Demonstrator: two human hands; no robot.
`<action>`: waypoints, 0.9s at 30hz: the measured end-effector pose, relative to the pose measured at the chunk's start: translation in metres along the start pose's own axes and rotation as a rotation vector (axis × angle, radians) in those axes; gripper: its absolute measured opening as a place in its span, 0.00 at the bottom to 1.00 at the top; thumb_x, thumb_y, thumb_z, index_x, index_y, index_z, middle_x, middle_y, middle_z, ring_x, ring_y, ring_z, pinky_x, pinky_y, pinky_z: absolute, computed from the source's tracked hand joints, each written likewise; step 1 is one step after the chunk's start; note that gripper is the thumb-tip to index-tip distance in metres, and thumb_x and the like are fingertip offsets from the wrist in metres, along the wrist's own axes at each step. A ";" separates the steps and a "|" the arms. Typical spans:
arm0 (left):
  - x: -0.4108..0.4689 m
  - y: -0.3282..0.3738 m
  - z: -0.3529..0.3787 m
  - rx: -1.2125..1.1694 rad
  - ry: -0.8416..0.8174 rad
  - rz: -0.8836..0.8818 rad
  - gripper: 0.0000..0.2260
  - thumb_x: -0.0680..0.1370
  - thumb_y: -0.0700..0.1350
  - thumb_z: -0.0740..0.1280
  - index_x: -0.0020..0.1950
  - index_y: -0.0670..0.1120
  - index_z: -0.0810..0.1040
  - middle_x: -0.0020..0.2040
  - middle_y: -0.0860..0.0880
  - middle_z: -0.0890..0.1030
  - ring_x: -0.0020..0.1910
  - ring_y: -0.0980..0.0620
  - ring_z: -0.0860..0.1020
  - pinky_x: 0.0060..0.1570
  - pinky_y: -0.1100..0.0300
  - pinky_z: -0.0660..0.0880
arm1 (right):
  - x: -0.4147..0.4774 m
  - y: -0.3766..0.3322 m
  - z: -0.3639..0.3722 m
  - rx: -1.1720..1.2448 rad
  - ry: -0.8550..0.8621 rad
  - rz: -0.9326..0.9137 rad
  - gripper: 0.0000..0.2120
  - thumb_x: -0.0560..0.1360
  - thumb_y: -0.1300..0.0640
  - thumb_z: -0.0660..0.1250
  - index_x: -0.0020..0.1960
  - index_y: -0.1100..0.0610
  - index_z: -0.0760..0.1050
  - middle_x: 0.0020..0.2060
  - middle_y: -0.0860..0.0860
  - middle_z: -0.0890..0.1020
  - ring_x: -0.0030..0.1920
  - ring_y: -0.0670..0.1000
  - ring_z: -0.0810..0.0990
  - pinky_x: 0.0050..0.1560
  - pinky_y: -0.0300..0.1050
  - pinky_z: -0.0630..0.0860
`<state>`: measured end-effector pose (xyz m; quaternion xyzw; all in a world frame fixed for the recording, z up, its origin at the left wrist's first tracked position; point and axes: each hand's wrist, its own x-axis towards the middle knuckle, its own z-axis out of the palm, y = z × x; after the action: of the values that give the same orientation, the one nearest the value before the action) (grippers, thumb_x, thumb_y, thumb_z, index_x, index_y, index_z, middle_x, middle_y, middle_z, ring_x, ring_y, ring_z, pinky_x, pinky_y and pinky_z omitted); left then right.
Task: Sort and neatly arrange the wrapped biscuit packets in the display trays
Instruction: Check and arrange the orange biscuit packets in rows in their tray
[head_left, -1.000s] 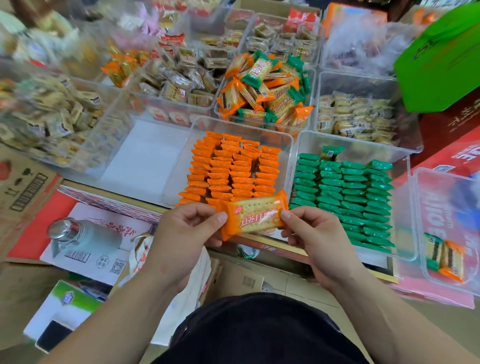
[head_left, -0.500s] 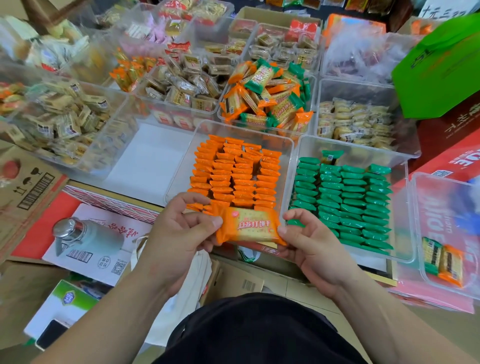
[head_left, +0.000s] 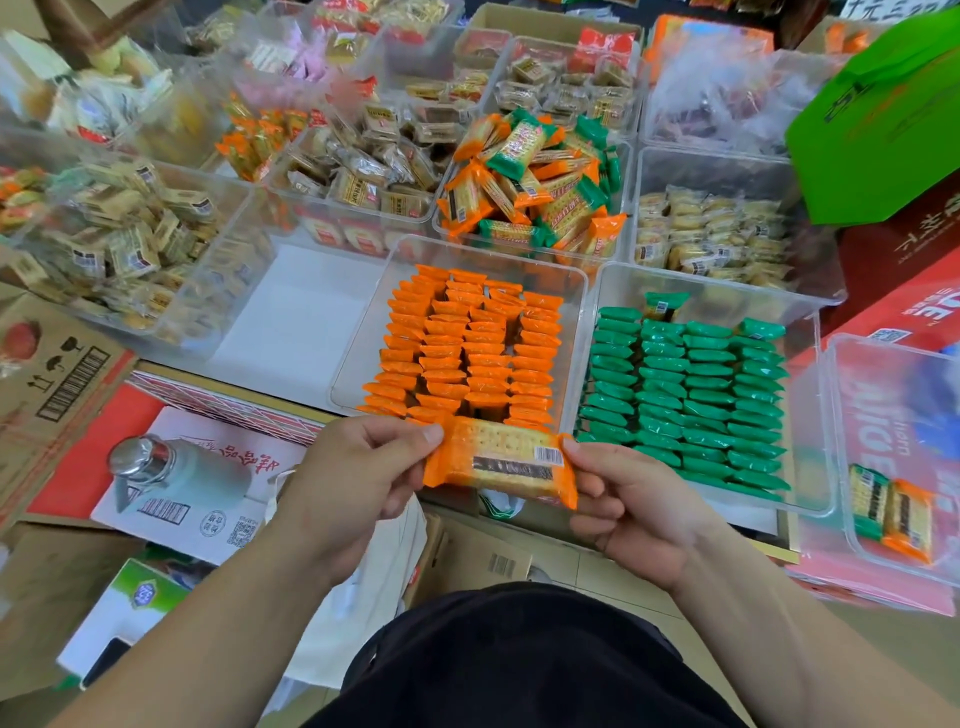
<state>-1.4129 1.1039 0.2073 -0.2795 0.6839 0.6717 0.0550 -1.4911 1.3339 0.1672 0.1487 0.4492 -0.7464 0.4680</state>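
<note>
Pale tiled floor at bottom centre. Brown cardboard carton left, red printed carton right, green paper bag above it. Steel-capped pale flask lies on flat white printed box.

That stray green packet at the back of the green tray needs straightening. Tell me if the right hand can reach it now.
Probably yes: the tray is open-topped with nothing above the green packet, but the right hand must first release the orange packet it pinches.
</note>
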 end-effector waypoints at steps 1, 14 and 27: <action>0.002 0.000 0.001 -0.110 -0.033 -0.079 0.17 0.77 0.43 0.69 0.27 0.45 0.74 0.29 0.45 0.66 0.25 0.50 0.59 0.30 0.57 0.53 | 0.000 -0.002 0.002 0.033 0.015 0.014 0.11 0.74 0.57 0.69 0.36 0.56 0.69 0.24 0.48 0.66 0.21 0.42 0.60 0.23 0.34 0.55; 0.024 -0.024 0.013 0.317 0.137 0.289 0.11 0.77 0.40 0.72 0.42 0.56 0.85 0.36 0.56 0.85 0.36 0.58 0.82 0.36 0.69 0.76 | 0.011 -0.006 0.008 -0.206 0.199 -0.135 0.15 0.81 0.49 0.64 0.58 0.61 0.76 0.46 0.64 0.85 0.36 0.55 0.84 0.36 0.45 0.82; 0.115 -0.090 0.022 1.311 -0.214 0.333 0.32 0.78 0.68 0.53 0.77 0.51 0.67 0.77 0.52 0.67 0.77 0.49 0.63 0.75 0.44 0.59 | 0.095 -0.036 -0.017 -1.163 0.457 -0.552 0.15 0.74 0.58 0.75 0.61 0.54 0.81 0.47 0.45 0.85 0.46 0.43 0.83 0.53 0.44 0.81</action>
<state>-1.4747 1.0947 0.0731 -0.0118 0.9739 0.1423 0.1762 -1.5740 1.2995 0.1163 -0.0929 0.8862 -0.4256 0.1579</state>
